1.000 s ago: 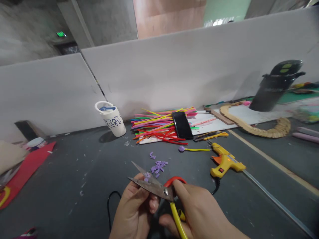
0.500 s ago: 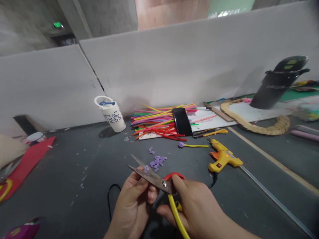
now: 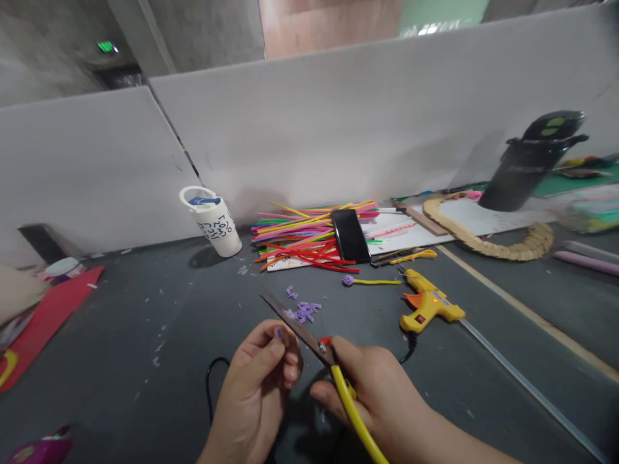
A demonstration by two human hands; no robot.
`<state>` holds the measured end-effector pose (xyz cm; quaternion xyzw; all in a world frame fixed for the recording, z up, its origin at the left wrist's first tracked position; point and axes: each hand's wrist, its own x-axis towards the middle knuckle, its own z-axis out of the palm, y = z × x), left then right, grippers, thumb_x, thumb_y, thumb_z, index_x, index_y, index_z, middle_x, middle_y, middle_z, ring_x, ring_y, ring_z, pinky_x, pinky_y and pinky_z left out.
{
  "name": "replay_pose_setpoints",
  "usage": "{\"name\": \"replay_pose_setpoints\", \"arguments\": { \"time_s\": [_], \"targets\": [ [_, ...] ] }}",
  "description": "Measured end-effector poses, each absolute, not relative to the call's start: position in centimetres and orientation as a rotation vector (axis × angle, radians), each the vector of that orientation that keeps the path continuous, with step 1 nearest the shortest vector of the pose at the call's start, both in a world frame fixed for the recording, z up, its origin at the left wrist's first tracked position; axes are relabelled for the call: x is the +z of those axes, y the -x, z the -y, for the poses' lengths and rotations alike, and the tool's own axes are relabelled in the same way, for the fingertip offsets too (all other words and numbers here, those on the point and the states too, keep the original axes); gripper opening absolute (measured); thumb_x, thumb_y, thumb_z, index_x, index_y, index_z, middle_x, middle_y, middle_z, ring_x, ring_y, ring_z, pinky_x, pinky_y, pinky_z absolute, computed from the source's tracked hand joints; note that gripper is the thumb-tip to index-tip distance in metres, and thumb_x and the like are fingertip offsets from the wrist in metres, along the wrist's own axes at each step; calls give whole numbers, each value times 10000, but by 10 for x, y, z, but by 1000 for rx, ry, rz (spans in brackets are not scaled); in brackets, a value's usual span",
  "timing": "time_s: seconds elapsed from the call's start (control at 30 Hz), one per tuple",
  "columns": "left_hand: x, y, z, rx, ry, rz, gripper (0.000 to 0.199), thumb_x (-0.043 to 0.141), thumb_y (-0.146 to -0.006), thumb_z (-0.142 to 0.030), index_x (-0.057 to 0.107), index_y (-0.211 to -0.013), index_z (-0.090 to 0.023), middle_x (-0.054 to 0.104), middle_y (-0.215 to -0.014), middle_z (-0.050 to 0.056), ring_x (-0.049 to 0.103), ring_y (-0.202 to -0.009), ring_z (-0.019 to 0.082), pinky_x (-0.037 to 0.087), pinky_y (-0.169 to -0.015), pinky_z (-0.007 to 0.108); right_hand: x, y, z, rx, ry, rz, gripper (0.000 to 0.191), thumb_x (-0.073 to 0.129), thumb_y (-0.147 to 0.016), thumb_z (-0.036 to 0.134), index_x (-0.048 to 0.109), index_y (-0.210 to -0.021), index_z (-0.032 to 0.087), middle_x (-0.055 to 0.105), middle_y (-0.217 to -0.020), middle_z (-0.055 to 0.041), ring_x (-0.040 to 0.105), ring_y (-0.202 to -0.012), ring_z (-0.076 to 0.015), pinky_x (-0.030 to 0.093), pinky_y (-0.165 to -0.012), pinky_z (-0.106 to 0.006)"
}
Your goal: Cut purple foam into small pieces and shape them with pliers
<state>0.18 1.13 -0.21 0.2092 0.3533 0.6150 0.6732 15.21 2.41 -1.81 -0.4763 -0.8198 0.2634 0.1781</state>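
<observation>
My right hand [image 3: 374, 383] is wrapped around the handles of a pair of scissors [image 3: 302, 333], one handle yellow and one red. The blades lie together and point away to the upper left. Beside them, my left hand [image 3: 261, 380] pinches a small purple piece [image 3: 279, 332] between thumb and forefinger; most of it is hidden by the fingers. Just beyond the blades, several short purple cut pieces [image 3: 308, 312] lie in a loose heap on the dark tabletop [image 3: 203, 316]. Farther back lies a yellow stem with a purple ball [image 3: 347, 280] at one end.
A yellow glue gun [image 3: 428, 301] with a long clear stick lies at right. Behind are colourful pipe cleaners [image 3: 290, 232], a black phone [image 3: 351, 235], a white cup [image 3: 215, 225] and a black tumbler [image 3: 527, 167]. Red sheet material [image 3: 53, 322] lies at left.
The scissor blades have gone from spread to closed and sit slightly apart from my left fingers. The view has shifted a little.
</observation>
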Motion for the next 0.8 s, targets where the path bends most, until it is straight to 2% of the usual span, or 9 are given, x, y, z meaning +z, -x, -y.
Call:
{"name": "replay_pose_setpoints", "arguments": {
  "time_s": [0.13, 0.37, 0.8],
  "targets": [
    [-1, -2, -12, 1468, -554, -852, 49, 700, -691, -156, 661, -665, -142, 555, -535, -24, 458, -468, 58, 386, -455, 146, -15, -154, -26, 586, 1381, 2337, 443, 538, -716, 632, 454, -812, 209, 604, -693, -24, 563, -616, -201, 299, -530, -255],
    [-1, -4, -9, 1533, -534, -906, 87, 717, -653, -116, 683, -709, -173, 611, -604, -24, 507, -491, 66, 429, -482, 158, -17, -152, -26, 543, 1461, 2375, 515, 519, -699, 685, 476, -839, 191, 614, -721, -58, 582, -650, -254, 327, -551, -296],
    [-4, -2, -9, 1466, -528, -869, 76, 734, -645, -144, 678, -695, -157, 615, -586, -11, 514, -476, 68, 423, -456, 156, -17, -153, -24, 637, 1364, 2355, 495, 491, -717, 686, 477, -831, 205, 604, -688, -24, 569, -596, -217, 283, -520, -273]
  ]
}}
